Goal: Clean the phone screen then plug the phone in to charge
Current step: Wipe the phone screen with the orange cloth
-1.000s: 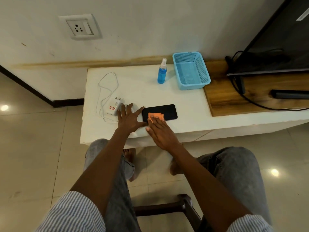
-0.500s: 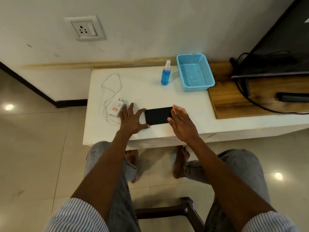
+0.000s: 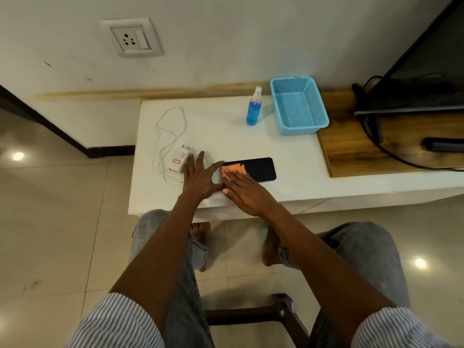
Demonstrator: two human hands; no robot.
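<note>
A black phone (image 3: 258,169) lies flat, screen up, on the white table (image 3: 226,136). My right hand (image 3: 247,193) presses an orange cloth (image 3: 233,169) with straight fingers onto the phone's left half. My left hand (image 3: 200,175) lies flat on the table, fingers spread, its thumb against the phone's left end. Just left of it sits a white charger adapter (image 3: 179,159) with its coiled white cable (image 3: 170,129). A wall socket (image 3: 131,38) is on the wall above and behind the table's left end.
A blue spray bottle (image 3: 253,109) stands at the back of the table beside a light blue plastic basket (image 3: 298,105). To the right are a wooden board (image 3: 351,144), black cables (image 3: 391,151) and a TV (image 3: 426,66). My knees and a chair edge (image 3: 276,312) are below.
My right hand slid the cloth from the phone's left part to its right end and back to the left half. My left hand stayed put.
</note>
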